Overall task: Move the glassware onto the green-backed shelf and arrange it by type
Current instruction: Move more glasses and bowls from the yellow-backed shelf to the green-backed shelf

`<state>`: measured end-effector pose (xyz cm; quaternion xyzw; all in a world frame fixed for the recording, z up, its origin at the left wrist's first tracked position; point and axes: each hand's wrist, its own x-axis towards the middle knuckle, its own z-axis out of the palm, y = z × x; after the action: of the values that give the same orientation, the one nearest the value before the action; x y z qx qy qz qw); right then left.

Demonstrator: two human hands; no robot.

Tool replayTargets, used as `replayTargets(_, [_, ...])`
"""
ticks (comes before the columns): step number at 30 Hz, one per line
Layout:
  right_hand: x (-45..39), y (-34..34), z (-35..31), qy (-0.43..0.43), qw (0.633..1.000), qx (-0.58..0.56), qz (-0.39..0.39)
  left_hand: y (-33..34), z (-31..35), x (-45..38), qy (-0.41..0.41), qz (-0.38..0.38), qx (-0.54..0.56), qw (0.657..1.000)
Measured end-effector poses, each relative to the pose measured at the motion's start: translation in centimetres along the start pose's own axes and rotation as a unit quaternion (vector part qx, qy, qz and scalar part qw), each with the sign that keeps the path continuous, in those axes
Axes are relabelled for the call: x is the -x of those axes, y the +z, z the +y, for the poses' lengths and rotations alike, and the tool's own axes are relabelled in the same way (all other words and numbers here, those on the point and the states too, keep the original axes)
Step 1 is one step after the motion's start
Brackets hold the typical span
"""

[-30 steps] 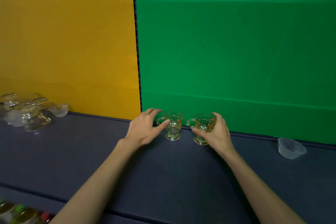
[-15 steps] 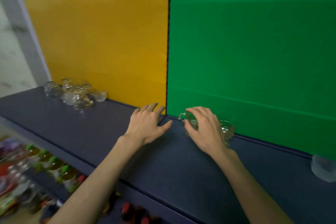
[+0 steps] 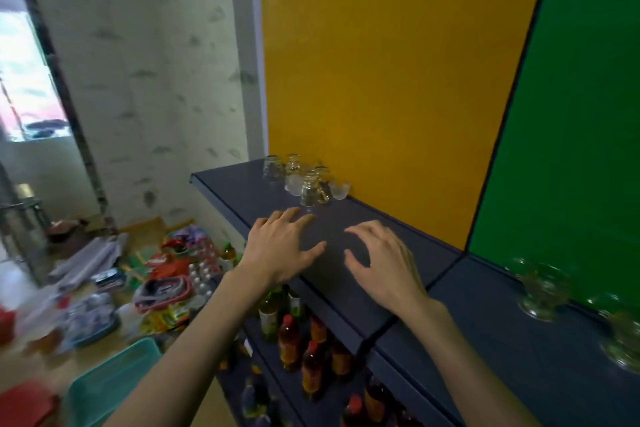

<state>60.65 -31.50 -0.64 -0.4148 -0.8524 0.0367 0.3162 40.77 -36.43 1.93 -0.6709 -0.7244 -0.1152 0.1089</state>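
A cluster of several clear glasses and small cups (image 3: 304, 178) stands at the far left end of the dark shelf (image 3: 242, 191), before the yellow panel. Two footed glass mugs stand by the green panel at the right: one (image 3: 542, 289) nearer the panel, the other (image 3: 625, 343) at the frame's edge, blurred. My left hand (image 3: 282, 244) hovers palm down with fingers spread, just short of the cluster. My right hand (image 3: 381, 260) hovers beside it, fingers curled and apart. Both hands hold nothing.
A lower shelf under my arms holds several bottles (image 3: 311, 347) with red and green caps. On the floor at the left lie a teal tray (image 3: 114, 381), packets and clutter. A white wall and post (image 3: 246, 45) bound the shelf's left end.
Both hands let go of the two mugs by the green panel and moved left along the shelf toward the glass cluster. My view swung left and down.
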Motion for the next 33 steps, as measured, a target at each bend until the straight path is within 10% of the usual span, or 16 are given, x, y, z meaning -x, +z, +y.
replayTargets(18, [-14.7, 18.8, -19.6, 0.014, 0.999, 0.021, -0.035, 0.6, -29.3, -1.0, -0.021, -0.002, 0.010, 1.000])
replayTargets(33, [-26.2, 25.9, -16.6, 0.125, 0.989, 0.079, -0.011, 7.3, -37.8, -15.8, 0.073, -0.016, 0.034, 0.997])
